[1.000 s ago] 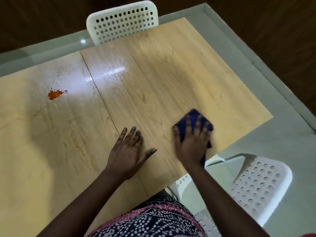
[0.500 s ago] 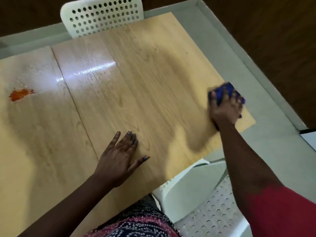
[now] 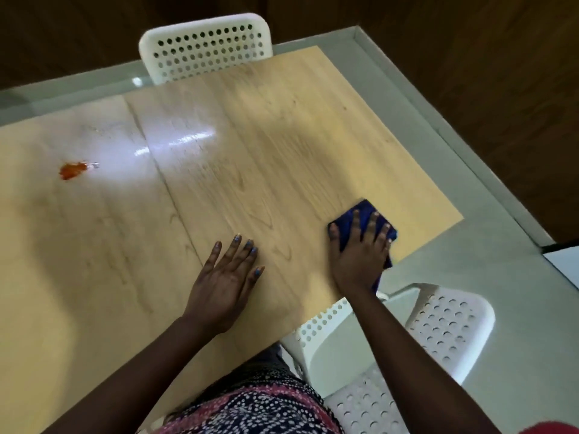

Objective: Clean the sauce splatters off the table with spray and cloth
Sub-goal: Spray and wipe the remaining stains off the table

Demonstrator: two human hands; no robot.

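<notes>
So my right fingers (image 3: 372, 225) are spread flat over the blue cloth (image 3: 354, 219), pressing it down on the wooden table (image 3: 282, 151) rather than bunching it up. Half a second back that hand was way out at the far right corner; now it has swept back toward me and sits near the right end of the near edge. So I'm just scrubbing back and forth over the same right-hand patch, which already looks clean to me.

Left fingers (image 3: 241, 249) are straight and relaxed, palm down on the wood, holding nothing. The left hand (image 3: 222, 286) hasn't budged, basically a brace while I lean.

Right hand (image 3: 360, 255) comes in over the white chair (image 3: 438, 327), arm fairly straight.

The catch: the orange sauce splatter (image 3: 73, 170) is well apart on the far left, with wet-looking droplets beside it, untouched. The real job hasn't started, I'd say. No spray bottle in view.
</notes>
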